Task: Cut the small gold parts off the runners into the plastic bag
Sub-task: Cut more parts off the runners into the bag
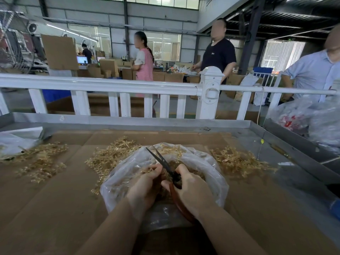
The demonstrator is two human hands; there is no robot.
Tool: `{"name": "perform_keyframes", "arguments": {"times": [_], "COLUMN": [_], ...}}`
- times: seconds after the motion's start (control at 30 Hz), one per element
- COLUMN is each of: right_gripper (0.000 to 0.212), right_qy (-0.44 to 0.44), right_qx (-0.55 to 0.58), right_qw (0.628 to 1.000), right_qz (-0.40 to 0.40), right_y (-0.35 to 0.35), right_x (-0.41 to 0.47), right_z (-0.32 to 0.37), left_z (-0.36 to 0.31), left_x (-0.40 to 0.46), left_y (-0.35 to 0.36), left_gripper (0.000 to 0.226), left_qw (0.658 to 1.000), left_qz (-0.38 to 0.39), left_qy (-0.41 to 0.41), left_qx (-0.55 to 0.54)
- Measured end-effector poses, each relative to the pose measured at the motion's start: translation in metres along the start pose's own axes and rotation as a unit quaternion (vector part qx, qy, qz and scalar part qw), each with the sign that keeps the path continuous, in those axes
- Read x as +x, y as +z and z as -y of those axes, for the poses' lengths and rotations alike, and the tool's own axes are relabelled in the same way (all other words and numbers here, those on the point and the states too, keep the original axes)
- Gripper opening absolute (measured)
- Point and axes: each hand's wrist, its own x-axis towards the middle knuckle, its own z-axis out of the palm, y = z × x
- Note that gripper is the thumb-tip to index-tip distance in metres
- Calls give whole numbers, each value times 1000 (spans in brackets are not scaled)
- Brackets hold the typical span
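Observation:
A clear plastic bag (207,168) lies open at the middle of the cardboard-covered table, with small gold parts heaped inside. Over its mouth my right hand (191,188) grips scissors (161,160) with red-brown handles; the dark blades are slightly apart and point up and away. My left hand (145,186) pinches a gold runner (149,170) just left of the blades. Piles of gold runners lie behind the bag (112,153), to its right (237,161) and at the far left (40,159).
A metal tray rim (128,121) borders the table, with a white railing (114,87) behind it. Another plastic bag (12,142) sits far left, and filled bags (312,118) are stacked at right. Three people stand beyond the railing among cardboard boxes.

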Motion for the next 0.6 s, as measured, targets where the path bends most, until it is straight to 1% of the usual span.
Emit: {"name": "perform_keyframes", "arguments": {"times": [0.13, 0.3, 0.4, 0.5, 0.6], "right_gripper": [33, 38, 35, 33, 33], "right_qy": [-17, -7, -1, 2, 10], "right_qx": [-3, -14, -12, -3, 9], "right_qw": [1000, 1000, 1000, 1000, 1000], "right_qz": [-6, -15, -6, 5, 9], "right_y": [-1, -1, 1, 0, -3], "right_x": [0, -1, -3, -3, -1], "right_z": [-1, -3, -4, -2, 1], "left_z": [0, 0, -1, 0, 0], "left_x": [-1, -2, -2, -2, -4], "left_y": [2, 1, 1, -1, 1], "left_gripper": [18, 17, 19, 17, 15], "left_qw": [1000, 1000, 1000, 1000, 1000], "left_qz": [2, 4, -10, 5, 8], "left_qy": [9, 3, 10, 23, 19], "left_qx": [6, 9, -11, -9, 8]}}
